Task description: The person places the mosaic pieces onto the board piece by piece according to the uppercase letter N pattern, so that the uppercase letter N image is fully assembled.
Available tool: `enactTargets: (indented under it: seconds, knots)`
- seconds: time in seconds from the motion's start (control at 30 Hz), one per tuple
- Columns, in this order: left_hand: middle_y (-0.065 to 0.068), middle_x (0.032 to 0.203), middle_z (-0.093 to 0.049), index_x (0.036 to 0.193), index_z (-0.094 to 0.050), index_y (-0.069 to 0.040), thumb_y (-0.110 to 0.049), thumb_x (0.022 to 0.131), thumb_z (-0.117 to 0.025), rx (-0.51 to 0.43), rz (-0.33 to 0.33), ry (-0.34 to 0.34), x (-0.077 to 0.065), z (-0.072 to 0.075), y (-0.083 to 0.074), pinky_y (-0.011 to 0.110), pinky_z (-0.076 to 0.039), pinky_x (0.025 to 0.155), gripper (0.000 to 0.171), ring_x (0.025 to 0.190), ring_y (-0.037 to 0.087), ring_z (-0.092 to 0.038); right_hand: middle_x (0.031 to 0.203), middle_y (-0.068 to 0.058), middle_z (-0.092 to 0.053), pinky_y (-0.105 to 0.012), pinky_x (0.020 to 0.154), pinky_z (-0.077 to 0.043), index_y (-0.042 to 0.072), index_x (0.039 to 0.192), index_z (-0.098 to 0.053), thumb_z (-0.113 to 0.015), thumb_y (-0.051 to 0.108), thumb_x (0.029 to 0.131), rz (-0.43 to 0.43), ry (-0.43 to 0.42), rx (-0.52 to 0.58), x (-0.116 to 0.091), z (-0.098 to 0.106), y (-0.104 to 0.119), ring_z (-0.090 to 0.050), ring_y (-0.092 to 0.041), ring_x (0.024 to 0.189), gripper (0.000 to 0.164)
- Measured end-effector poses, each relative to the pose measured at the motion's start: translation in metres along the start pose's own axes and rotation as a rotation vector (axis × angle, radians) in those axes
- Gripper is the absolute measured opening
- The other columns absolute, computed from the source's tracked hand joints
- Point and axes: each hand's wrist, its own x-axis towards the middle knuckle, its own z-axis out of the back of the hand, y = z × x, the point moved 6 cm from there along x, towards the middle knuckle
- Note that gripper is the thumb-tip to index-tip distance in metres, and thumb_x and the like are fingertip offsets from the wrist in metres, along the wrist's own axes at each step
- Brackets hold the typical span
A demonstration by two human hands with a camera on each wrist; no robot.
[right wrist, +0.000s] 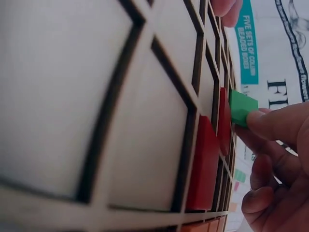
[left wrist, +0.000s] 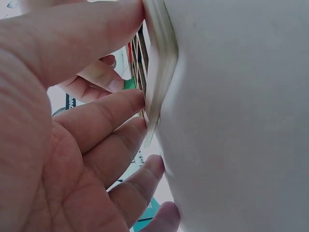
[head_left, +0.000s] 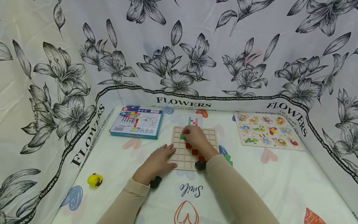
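Note:
A wooden grid board (head_left: 181, 157) lies flat on the cloth, with several red blocks (head_left: 195, 152) stepping diagonally across its cells. Between thumb and fingertips my right hand (head_left: 198, 139) pinches a green block (right wrist: 241, 107) near the board's far left part. In the right wrist view that block is at the grid surface, just past a red block (right wrist: 203, 169). My left hand (head_left: 158, 160) rests at the board's left side, fingers spread and fairly straight. In the left wrist view, its thumb and fingertips touch the board's edge (left wrist: 161, 63).
Behind the board lies a pattern card (head_left: 193, 118) with coloured squares. Green blocks (head_left: 227, 159) sit off its right side. A teal-edged box (head_left: 137, 123) is at back left, an insect picture board (head_left: 265, 130) at right, and a yellow toy duck (head_left: 94, 180) at left.

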Motion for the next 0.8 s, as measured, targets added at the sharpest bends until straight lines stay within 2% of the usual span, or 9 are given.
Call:
enactTargets:
  seconds: [0.27, 0.4, 0.67, 0.8]
  knots:
    - [-0.001, 0.175, -0.042, 0.159, -0.059, -0.015, -0.034, 0.096, -0.085, 0.0, 0.008, 0.008, 0.0, 0.0, 0.001, 0.065, -0.032, 0.13, 0.071, 0.166, 0.036, -0.032, 0.103, 0.0, -0.071, -0.037, 0.084, -0.055, 0.015, 0.104, -0.075, -0.073, 0.018, 0.105, 0.019, 0.12, -0.125, -0.001, -0.003, 0.003, -0.063, -0.02, 0.091, 0.004]
    - [0.0, 0.175, -0.042, 0.159, -0.059, -0.014, -0.035, 0.096, -0.085, 0.003, 0.0, 0.007, 0.001, -0.001, 0.001, 0.065, -0.032, 0.13, 0.071, 0.166, 0.037, -0.032, 0.103, 0.0, -0.071, -0.038, 0.086, -0.055, 0.014, 0.103, -0.075, -0.073, 0.019, 0.106, 0.022, 0.12, -0.162, -0.001, -0.004, 0.004, -0.062, -0.021, 0.093, 0.006]
    - [0.002, 0.174, -0.043, 0.158, -0.06, -0.013, -0.033, 0.095, -0.085, -0.004, -0.004, 0.001, 0.0, 0.001, 0.0, 0.065, -0.031, 0.13, 0.071, 0.165, 0.037, -0.032, 0.113, -0.002, -0.076, -0.041, 0.1, -0.058, 0.014, 0.111, -0.081, -0.074, 0.018, 0.105, 0.045, 0.136, -0.343, 0.001, -0.006, 0.015, -0.063, -0.019, 0.098, 0.011]
    - [0.002, 0.174, -0.043, 0.158, -0.06, -0.012, -0.032, 0.095, -0.085, -0.008, -0.009, 0.002, 0.0, 0.002, -0.001, 0.065, -0.031, 0.131, 0.07, 0.166, 0.037, -0.032, 0.115, -0.001, -0.078, -0.042, 0.101, -0.058, 0.014, 0.111, -0.083, -0.074, 0.019, 0.105, 0.053, 0.144, -0.382, 0.001, -0.006, 0.018, -0.065, -0.019, 0.099, 0.012]
